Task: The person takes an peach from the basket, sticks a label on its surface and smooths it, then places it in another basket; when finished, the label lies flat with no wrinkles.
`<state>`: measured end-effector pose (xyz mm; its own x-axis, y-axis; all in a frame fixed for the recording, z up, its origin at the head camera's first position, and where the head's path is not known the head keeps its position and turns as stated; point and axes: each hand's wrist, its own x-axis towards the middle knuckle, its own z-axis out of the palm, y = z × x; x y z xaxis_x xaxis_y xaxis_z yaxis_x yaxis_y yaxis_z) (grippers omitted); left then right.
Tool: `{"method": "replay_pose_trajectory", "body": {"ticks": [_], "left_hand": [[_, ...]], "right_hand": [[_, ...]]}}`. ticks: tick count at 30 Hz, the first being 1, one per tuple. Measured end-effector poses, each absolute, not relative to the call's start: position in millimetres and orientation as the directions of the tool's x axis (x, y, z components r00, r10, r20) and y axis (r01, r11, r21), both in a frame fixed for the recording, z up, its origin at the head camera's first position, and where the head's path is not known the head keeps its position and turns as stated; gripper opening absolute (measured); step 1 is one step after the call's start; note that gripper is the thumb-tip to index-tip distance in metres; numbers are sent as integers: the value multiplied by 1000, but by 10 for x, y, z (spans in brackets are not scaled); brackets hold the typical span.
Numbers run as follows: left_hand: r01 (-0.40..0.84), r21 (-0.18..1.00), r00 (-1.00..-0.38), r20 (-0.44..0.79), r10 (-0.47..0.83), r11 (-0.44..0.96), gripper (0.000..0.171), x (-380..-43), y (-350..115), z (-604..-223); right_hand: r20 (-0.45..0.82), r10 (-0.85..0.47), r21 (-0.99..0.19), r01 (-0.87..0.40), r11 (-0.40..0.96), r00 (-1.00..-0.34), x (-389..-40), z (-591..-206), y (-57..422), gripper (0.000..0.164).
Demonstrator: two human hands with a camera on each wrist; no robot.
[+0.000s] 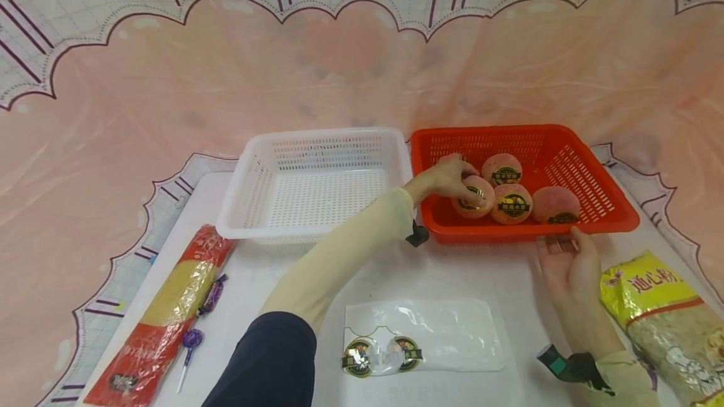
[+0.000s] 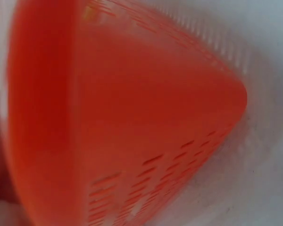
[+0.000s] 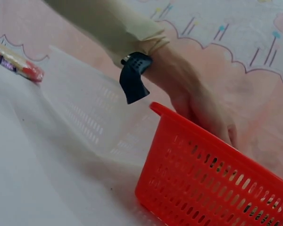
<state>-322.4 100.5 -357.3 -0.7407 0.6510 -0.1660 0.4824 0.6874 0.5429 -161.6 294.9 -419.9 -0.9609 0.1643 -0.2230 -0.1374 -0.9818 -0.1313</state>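
Observation:
In the head view, my left hand [image 1: 447,178] reaches into the red basket [image 1: 599,190] and grips a pink peach [image 1: 479,205] with a black-and-gold label, at the basket's left end. Part of another peach shows behind the fingers. Beside it lie several more labelled peaches, one front centre [image 1: 511,205], one behind [image 1: 501,170] and one to the right [image 1: 556,205]. My right hand [image 1: 571,265] holds the basket's front rim, thumb at the rim and fingers beneath. The right wrist view shows the left hand [image 3: 207,113] partly hidden behind the basket wall [image 3: 203,179].
A white basket [image 1: 322,200] stands to the left. A clear plastic sheet with round labels [image 1: 452,335] lies in front. At left are a long red packet [image 1: 170,306], a purple-wrapped candy [image 1: 213,295] and a lollipop [image 1: 192,339]; at right, a yellow-topped food bag [image 1: 667,319].

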Motion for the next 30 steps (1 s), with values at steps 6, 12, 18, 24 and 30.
{"method": "replay_pose_trajectory", "body": {"ticks": [6, 12, 18, 24, 30], "left_hand": [[386, 575, -781, -212, 587, 721, 51, -3169, 1025, -3605], [178, 733, -845, -228, 483, 657, 50, -3045, 1072, -3673], [85, 796, -894, -204, 398, 599, 63, -2956, 1114, -3737], [30, 785, -906, -241, 349, 618, 64, -2948, 1132, -3767], [38, 812, -898, -228, 376, 583, 64, -2937, 1110, -3731]], "right_hand": [[-229, 149, -135, -121, -983, -962, -1622, -4212, 2954, 35], [-227, 153, -139, -124, -983, -962, -1620, -4211, 2955, 36], [-218, 135, -136, -107, -985, -967, -1642, -4211, 2953, 35], [-227, 131, -135, -102, -986, -965, -1663, -4206, 2931, 36], [-224, 129, -143, -98, -985, -966, -1677, -4210, 2957, 36]]}}
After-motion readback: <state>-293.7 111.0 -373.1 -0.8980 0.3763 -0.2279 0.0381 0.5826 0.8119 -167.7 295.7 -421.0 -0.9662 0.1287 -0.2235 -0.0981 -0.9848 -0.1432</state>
